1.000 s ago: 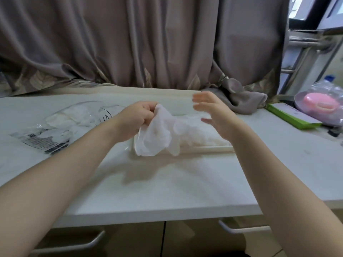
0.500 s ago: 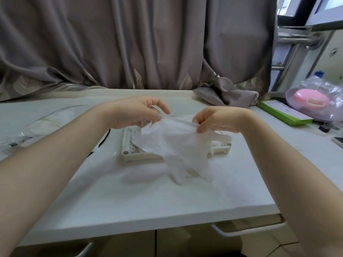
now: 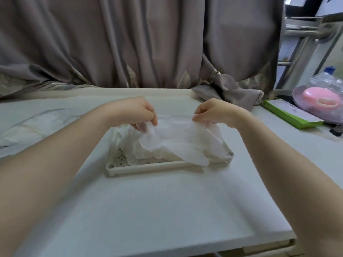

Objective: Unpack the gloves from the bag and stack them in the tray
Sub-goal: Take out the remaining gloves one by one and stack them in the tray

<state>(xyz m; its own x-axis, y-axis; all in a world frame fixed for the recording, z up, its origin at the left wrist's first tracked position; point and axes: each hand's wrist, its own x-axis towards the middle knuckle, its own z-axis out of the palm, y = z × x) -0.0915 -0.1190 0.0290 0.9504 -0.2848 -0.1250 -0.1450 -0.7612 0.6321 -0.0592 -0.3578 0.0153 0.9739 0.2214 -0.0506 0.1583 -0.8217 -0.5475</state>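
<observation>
Head view: I see my left hand [image 3: 141, 113] and right hand [image 3: 213, 112] each pinching with curled fingers one edge of a translucent glove [image 3: 181, 140], spread just over the tray [image 3: 157, 166] on the counter [image 3: 148, 210]. Bag [image 3: 37, 125] lies far left.

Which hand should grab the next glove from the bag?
Probably the left hand. The bag lies on its side of the table; the right hand would have to cross over the tray. Both pinch a glove now.
</observation>
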